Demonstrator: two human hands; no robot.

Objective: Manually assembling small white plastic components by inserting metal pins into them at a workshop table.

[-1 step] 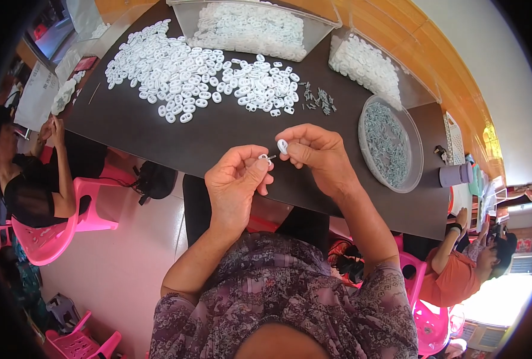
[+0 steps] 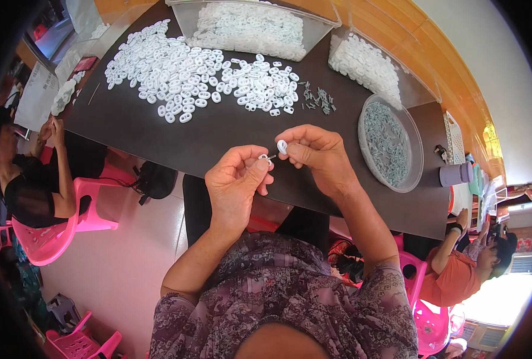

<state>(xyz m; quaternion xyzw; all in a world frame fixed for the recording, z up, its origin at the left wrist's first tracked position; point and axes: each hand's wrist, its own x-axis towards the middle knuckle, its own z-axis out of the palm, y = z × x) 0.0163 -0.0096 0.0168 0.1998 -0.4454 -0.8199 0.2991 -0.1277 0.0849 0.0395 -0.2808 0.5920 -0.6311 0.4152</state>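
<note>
Stretching across the upper half of the view, the dark bench (image 2: 158,134) carries everything, and both forearms rise from the lower edge to meet above its near edge. The left hand (image 2: 237,182) is raised with its back toward the camera, fingers curled, thumb and forefinger closed in a narrow grip on a small white ring piece with a metal pin (image 2: 267,158) at its one o'clock corner. The right hand (image 2: 315,152) bends inward at the wrist, its grip pinched on a white oval ring (image 2: 282,146) that stands nearly on edge, long axis running roughly twelve to six. The two small parts sit just beside each other between the fingertips; the pin's exact heading is too small to tell.

At eleven o'clock of the hands spreads a heap of white rings (image 2: 194,78); at two o'clock stands a round clear tub of grey parts (image 2: 390,143); at one o'clock lies a small scatter of grey pins (image 2: 318,100).
</note>
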